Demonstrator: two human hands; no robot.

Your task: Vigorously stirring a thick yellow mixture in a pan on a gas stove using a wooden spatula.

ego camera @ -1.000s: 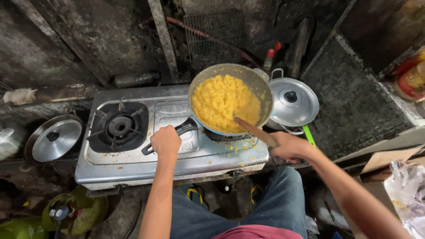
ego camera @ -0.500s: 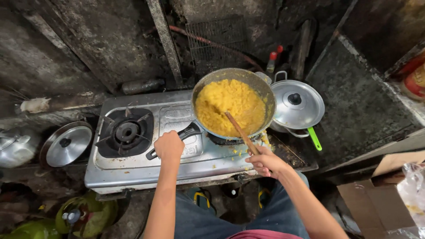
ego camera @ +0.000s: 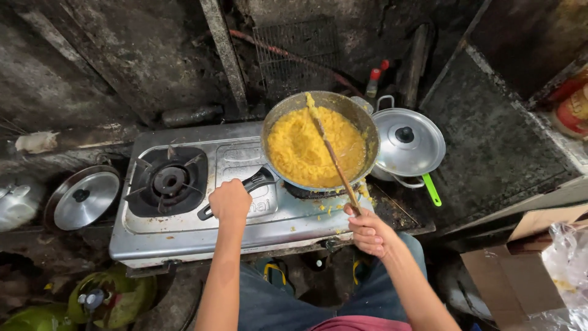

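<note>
Here, the left hand (ego camera: 229,200) is clamped on the black handle (ego camera: 245,187) of the pan (ego camera: 361,122) (full of yellow food (ego camera: 300,150)) on the stove's (ego camera: 184,236) right burner; the right hand (ego camera: 367,232) grips a wooden stick (ego camera: 334,160) reaching into it.

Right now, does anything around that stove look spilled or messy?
Yes. Yellow bits of food lie scattered on the stove top below the pan, near the right hand. They match the yellow food in the pan, so they look spilled.

Metal and wood at my stove

I'm gripping a wooden stick (ego camera: 335,164) over a dull metal pan (ego camera: 361,125); the steel stove (ego camera: 202,230) is gleaming smoothly.
</note>
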